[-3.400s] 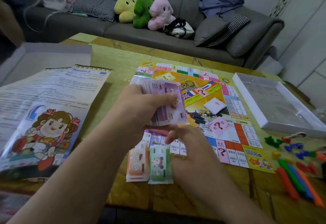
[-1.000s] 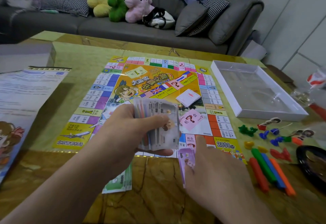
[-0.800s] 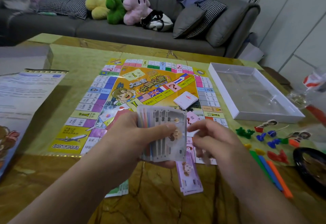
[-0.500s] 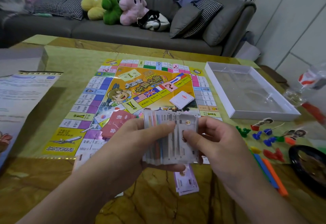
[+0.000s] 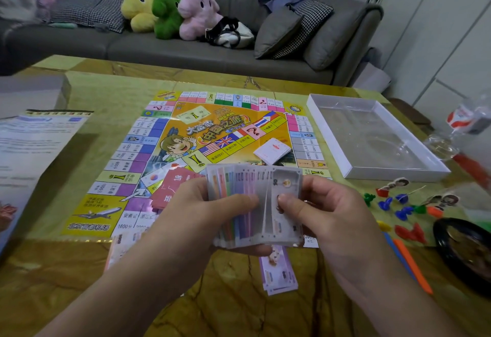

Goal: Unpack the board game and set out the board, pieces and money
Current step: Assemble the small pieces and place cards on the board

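The game board (image 5: 220,135) lies flat on the table, with a white card deck (image 5: 272,150) and red cards (image 5: 172,186) on it. My left hand (image 5: 202,212) holds a fanned stack of play money (image 5: 252,204) above the board's near edge. My right hand (image 5: 326,214) pinches the rightmost grey note of that fan with thumb and fingers. A pile of purple notes (image 5: 279,273) rests on the table below the fan. Another money pile (image 5: 119,246) peeks out left of my left wrist. Coloured plastic pieces (image 5: 398,204) lie scattered to the right.
The white box tray (image 5: 372,135) sits right of the board. A rules sheet (image 5: 29,156) and the box lid (image 5: 32,92) are at the left. A black round dish (image 5: 465,251) and orange and blue sticks (image 5: 409,265) are near the right edge. A grey sofa with plush toys (image 5: 167,10) stands beyond.
My right hand left the purple notes on the table and came back up to the fan, where it now pinches the grey note. My left hand kept holding the stack.
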### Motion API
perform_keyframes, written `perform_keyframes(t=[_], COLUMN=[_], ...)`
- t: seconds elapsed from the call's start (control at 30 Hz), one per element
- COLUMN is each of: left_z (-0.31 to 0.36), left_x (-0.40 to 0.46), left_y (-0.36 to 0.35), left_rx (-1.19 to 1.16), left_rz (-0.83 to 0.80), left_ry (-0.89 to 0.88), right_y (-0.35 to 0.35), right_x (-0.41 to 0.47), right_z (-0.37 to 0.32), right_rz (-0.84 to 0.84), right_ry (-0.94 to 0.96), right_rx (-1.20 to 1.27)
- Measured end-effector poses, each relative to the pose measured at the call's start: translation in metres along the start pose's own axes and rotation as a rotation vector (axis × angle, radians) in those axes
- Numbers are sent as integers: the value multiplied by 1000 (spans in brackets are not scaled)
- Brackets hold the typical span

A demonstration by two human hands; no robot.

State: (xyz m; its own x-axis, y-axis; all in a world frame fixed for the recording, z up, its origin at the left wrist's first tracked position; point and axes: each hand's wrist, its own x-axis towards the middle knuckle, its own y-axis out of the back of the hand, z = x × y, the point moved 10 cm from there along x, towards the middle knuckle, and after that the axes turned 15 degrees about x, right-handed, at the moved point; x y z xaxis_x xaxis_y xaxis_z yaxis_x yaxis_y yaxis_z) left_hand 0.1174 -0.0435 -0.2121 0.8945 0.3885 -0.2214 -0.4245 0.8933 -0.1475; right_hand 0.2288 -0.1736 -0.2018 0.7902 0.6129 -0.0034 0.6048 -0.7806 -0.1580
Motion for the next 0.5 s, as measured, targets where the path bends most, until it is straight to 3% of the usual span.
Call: perform_keyframes(t=[0.3, 0.5], left_z=[4, 3], left_x=[0, -1], left_y=[5, -5], left_rx=[49, -2], left_rz=[58, -24], left_ry=[-47, -46], right_y=[2, -1], right_x=[3, 4], right_z=[3, 17], right_rz=[-13, -48], right_ry=[-29, -161], right_rx=[73, 254])
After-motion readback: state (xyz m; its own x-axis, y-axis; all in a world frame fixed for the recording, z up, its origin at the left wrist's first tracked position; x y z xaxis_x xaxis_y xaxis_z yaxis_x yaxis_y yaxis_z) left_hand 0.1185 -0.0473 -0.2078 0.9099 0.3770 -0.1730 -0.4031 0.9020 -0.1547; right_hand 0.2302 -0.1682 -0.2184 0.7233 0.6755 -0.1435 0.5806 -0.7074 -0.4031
